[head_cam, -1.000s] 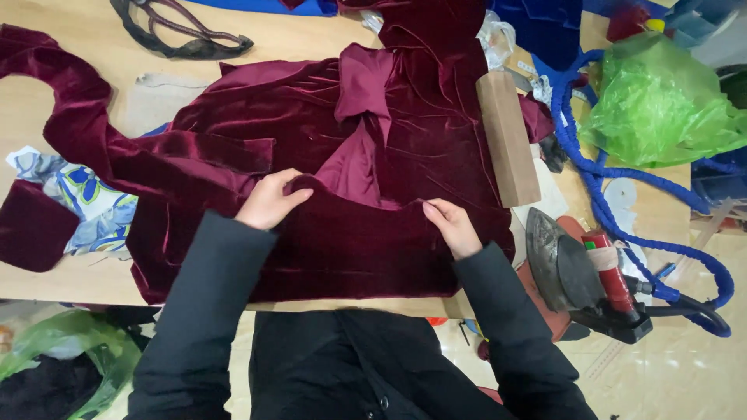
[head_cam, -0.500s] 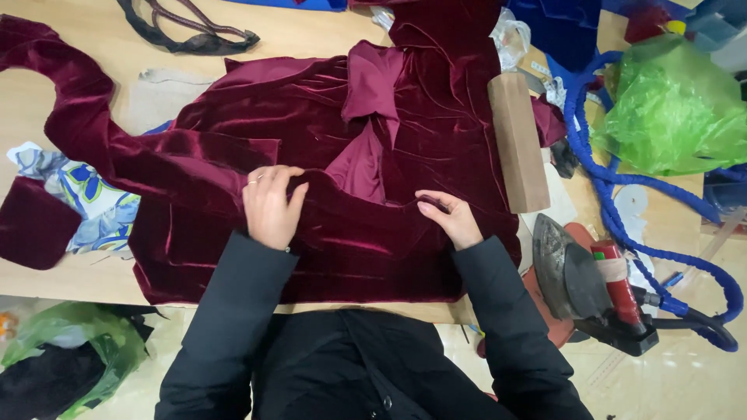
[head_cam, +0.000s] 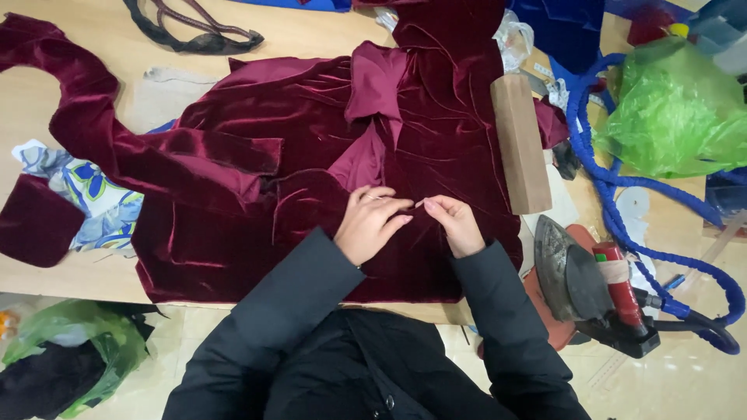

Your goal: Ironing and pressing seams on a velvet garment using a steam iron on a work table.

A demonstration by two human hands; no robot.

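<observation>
So both hands are down on the dark red velvet garment [head_cam: 311, 155] spread across the pale wooden table [head_cam: 70, 272]. Left hand [head_cam: 369, 222] and right hand [head_cam: 455, 223] sit fingertip to fingertip, each pinching the velvet. Long wooden block [head_cam: 520, 144] lies on the cloth's right edge, with a steam iron [head_cam: 591, 284] parked just off it.

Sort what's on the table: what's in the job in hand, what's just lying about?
In hand: burgundy velvet garment, left hand, right hand pinching it, fingertips nearly meeting.

Lying about: wooden block, iron, blue hose, green plastic bag, printed fabric scrap, dark straps.
</observation>
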